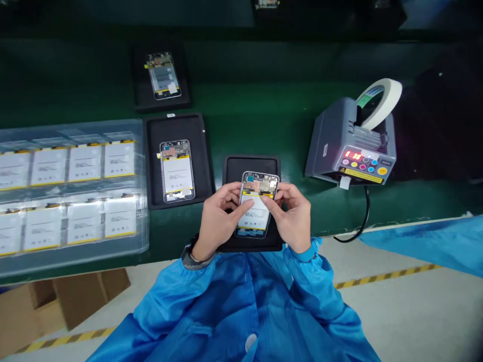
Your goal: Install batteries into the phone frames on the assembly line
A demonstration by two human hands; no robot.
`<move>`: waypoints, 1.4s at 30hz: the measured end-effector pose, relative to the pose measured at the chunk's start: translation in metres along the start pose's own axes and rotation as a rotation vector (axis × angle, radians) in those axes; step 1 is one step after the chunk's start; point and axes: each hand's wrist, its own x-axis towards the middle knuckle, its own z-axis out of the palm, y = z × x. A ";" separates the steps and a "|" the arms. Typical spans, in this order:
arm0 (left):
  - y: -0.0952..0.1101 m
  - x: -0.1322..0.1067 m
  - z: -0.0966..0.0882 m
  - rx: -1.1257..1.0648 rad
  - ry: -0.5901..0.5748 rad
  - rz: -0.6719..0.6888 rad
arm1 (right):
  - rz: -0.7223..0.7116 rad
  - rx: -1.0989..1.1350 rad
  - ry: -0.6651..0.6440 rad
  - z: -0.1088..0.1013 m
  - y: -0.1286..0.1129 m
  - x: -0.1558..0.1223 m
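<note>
- Smartphone housing at the table's front edge: silver rim, copper and blue patches, white battery banded yellow
- Mat beneath it: black
- Table: dark green
- Batteries at the left edge: white, yellow-edged, with grey print
- Tape dispenser at the right edge: grey, with red digits and pink, yellow and blue buttons
- Tape roll: cream
- Smock: bright blue
- Floor: pale grey, crossed by a black-and-yellow striped line
</note>
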 end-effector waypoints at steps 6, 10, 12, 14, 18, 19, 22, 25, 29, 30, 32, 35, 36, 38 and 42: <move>0.005 -0.011 0.001 0.013 0.029 0.027 | 0.022 -0.029 0.002 -0.001 -0.006 -0.006; 0.008 -0.013 0.002 0.003 0.045 0.027 | 0.011 -0.035 -0.008 -0.001 -0.006 -0.008; 0.008 -0.013 0.002 0.001 0.041 0.028 | 0.004 -0.024 -0.009 -0.001 -0.005 -0.009; 0.008 -0.014 0.002 0.004 0.040 0.032 | -0.003 -0.018 -0.011 -0.001 -0.005 -0.009; 0.009 -0.017 0.003 0.021 0.047 0.031 | 0.026 -0.020 -0.030 0.000 -0.007 -0.011; 0.010 -0.018 0.004 0.027 0.048 0.032 | 0.032 -0.016 -0.032 0.000 -0.008 -0.011; 0.012 -0.022 0.004 0.049 0.055 0.058 | 0.022 0.000 -0.025 0.000 -0.011 -0.013; 0.012 -0.025 0.003 0.050 0.056 0.083 | 0.001 0.025 -0.027 0.000 -0.012 -0.016; 0.010 -0.028 0.002 -0.013 0.008 0.053 | -0.001 0.093 -0.061 0.000 -0.007 -0.019; 0.010 -0.029 0.002 -0.029 -0.004 0.047 | 0.002 0.112 -0.069 0.001 -0.006 -0.019; 0.010 -0.029 0.001 -0.050 -0.017 0.040 | 0.014 0.144 -0.090 0.001 -0.005 -0.020; 0.014 -0.026 0.001 -0.084 -0.063 -0.005 | 0.026 0.171 -0.114 0.001 -0.005 -0.021; 0.015 -0.024 0.001 -0.107 -0.089 -0.030 | 0.023 0.177 -0.109 0.001 -0.005 -0.022; 0.017 -0.019 0.002 -0.159 -0.140 -0.082 | 0.014 0.177 -0.091 0.003 -0.006 -0.024; 0.017 -0.014 0.005 -0.197 -0.166 -0.140 | 0.026 0.141 -0.074 0.004 -0.010 -0.029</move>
